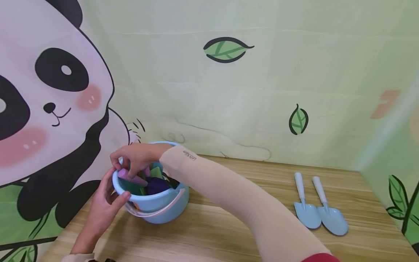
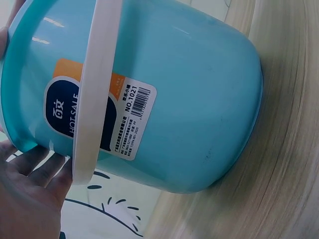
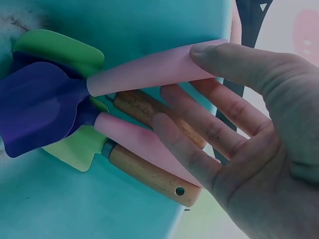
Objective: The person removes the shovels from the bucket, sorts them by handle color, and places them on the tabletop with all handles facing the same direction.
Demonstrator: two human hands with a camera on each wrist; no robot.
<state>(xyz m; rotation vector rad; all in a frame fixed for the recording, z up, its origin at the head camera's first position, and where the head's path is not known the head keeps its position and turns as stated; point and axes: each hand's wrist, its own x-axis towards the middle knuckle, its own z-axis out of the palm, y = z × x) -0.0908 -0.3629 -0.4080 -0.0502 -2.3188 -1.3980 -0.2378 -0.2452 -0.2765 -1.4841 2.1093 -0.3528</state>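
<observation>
A light blue bucket [image 1: 167, 214] stands on the wooden table at the left. My left hand [image 1: 104, 207] grips its rim from the near left, with the fingers along the outer wall in the left wrist view. My right hand [image 3: 239, 134] reaches over the opening and pinches the pink handle of a small shovel [image 3: 149, 69] between thumb and fingers. That shovel has a dark purple blade and leans inside the bucket. Beside it lie a second pink-handled shovel [image 3: 139, 139] and two trowels with wooden handles [image 3: 149, 174] and green blades.
Two light blue shovels [image 1: 307, 214] lie side by side on the table [image 1: 222, 233] at the right. The bucket's white carrying handle [image 2: 94, 89] hangs across its labelled side. A printed cloth wall [image 1: 242, 91] with a panda and leaves rises behind the table.
</observation>
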